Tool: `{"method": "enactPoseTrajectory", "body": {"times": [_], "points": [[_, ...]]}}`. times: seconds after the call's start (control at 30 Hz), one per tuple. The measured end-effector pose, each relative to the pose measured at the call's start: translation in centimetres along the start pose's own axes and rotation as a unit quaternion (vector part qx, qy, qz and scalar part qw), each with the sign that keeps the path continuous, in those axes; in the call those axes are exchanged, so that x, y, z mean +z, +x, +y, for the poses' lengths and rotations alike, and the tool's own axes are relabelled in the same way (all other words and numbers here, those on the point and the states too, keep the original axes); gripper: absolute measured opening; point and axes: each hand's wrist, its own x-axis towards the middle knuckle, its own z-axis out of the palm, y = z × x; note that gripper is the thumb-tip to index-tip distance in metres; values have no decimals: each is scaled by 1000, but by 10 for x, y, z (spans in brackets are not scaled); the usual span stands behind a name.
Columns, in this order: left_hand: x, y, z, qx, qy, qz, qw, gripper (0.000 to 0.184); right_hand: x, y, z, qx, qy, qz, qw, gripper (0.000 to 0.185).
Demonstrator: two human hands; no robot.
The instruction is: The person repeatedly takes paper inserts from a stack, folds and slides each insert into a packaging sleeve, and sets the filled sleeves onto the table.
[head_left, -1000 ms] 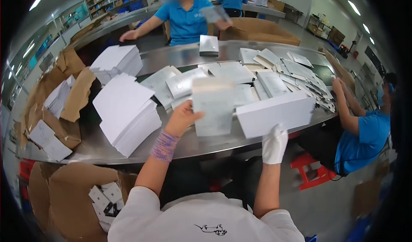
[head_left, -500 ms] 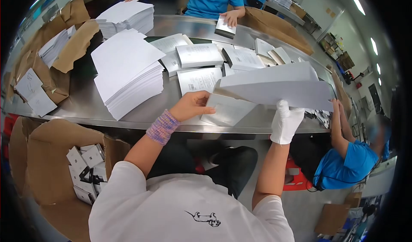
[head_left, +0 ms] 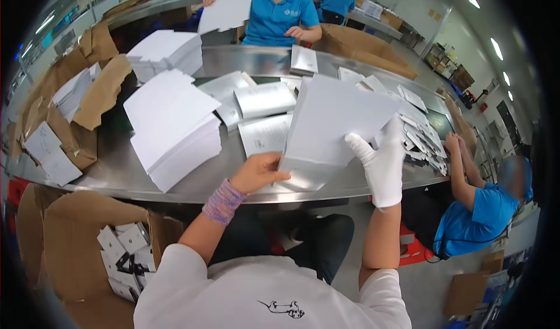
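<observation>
My bare left hand (head_left: 261, 172), a knitted band at its wrist, pinches the lower left corner of a white printed packet (head_left: 309, 176). A large white card sheet (head_left: 341, 110) lies over that packet and hides most of it. My right hand (head_left: 382, 165), in a white glove, rests against the sheet's right part with thumb and fingers spread; its fingertips are blurred. Just beyond my left hand lie more white packets (head_left: 265, 100) with small print. To the left stands a tall stack of white card sheets (head_left: 175, 125).
A second sheet stack (head_left: 163, 52) and a torn carton (head_left: 76, 101) stand at left. Small boxes fill a carton (head_left: 87, 224) below the table edge (head_left: 146, 196). Flat pieces (head_left: 423, 136) are piled at right. Co-workers in blue sit across (head_left: 280, 14) and at right (head_left: 475, 218).
The sheet has swung down over the packet, and my right hand has shifted from its lower edge to a spread position on it. The co-worker opposite has lifted a sheet and released a packet.
</observation>
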Motion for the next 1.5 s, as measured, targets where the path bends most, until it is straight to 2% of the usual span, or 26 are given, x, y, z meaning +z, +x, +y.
{"method": "enactPoseTrajectory", "body": {"times": [0.03, 0.1, 0.13, 0.27, 0.37, 0.43, 0.47, 0.57, 0.63, 0.67, 0.7, 0.73, 0.77, 0.8, 0.87, 0.93, 1.0, 1.03, 1.07, 1.1, 1.13, 1.17, 1.23, 1.27, 1.37, 1.5], "points": [[-1, 0, -3, 3, 13, -4, 1000, 44, 0, 6, -11, -102, -67, 68, 990, 56], [0, 1, -2, 3, 37, -10, 999, 43, -14, 13, -22, -259, -293, 79, 917, 65], [1, -2, 4, 17, 83, -2, 996, 41, -8, 16, -36, -317, -359, 91, 873, 55], [3, -6, 20, -13, 144, 7, 990, 43, -8, 36, -29, -259, -279, -19, 925, 13], [8, -7, 20, -3, 114, 19, 993, 44, 14, 7, 12, -258, -557, -196, 765, 15], [8, -6, 1, 34, 48, 26, 998, 45, 29, -12, 36, -255, -382, -156, 874, 13], [8, -8, -4, 29, 71, 23, 997, 45, 30, -18, 41, -250, -290, -135, 914, 13], [10, -17, -7, 2, 122, 22, 992, 45, 21, -31, 23, -155, -323, -240, 902, 6], [8, -26, 0, -30, 136, 32, 990, 45, 20, -30, 10, -151, -138, -94, 974, 12], [2, -34, 6, -13, 101, 51, 993, 45, 23, -29, 7, -148, -39, -20, 988, 16], [-7, -46, 17, 5, 65, 74, 995, 45, 23, -38, 13, -91, -12, 57, 994, 18], [-16, -59, 22, 21, 27, 100, 994, 45, 26, -38, 9, 8, 94, 93, 991, 17], [-25, -75, 22, 119, -99, 147, 977, 46, 29, -38, 3, 112, 196, 124, 966, 16], [-32, -89, 22, 217, -217, 191, 932, 47, 32, -34, -3, 179, 204, 104, 957, 20], [-27, -111, 73, 353, -315, 59, 879, 53, 57, -26, 17, 143, 130, -7, 981, 23], [-30, -125, 99, 419, -273, 24, 866, 52, 97, -20, 42, 97, 94, -109, 985, 27], [-46, -131, 111, 421, -103, 87, 897, 45, 136, -10, 52, 73, 108, -193, 972, 31], [-58, -133, 117, 368, 74, 192, 907, 40, 155, -4, 48, 74, 120, -228, 963, 33], [-74, -135, 121, 302, 247, 289, 874, 36, 170, 5, 41, 42, 110, -230, 966, 35], [-84, -132, 123, 224, 408, 375, 802, 33, 185, 13, 34, 12, 99, -232, 968, 38], [-91, -120, 121, 213, 508, 444, 706, 28, 211, 19, 41, -6, 76, -202, 976, 40], [-102, -114, 111, 175, 584, 444, 657, 28, 233, 27, 48, -24, 53, -173, 983, 43], [-121, -110, 90, 97, 718, 434, 536, 27, 256, 46, 35, 76, -55, -284, 954, 47], [-123, -109, 81, 52, 733, 423, 530, 26, 264, 56, 31, 125, -107, -336, 927, 49], [-121, -110, 81, 44, 710, 425, 559, 27, 271, 64, 24, 171, -1, -334, 927, 51], [-119, -110, 81, 54, 694, 433, 573, 25, 265, 61, 6, 179, 93, -202, 958, 35]]}}
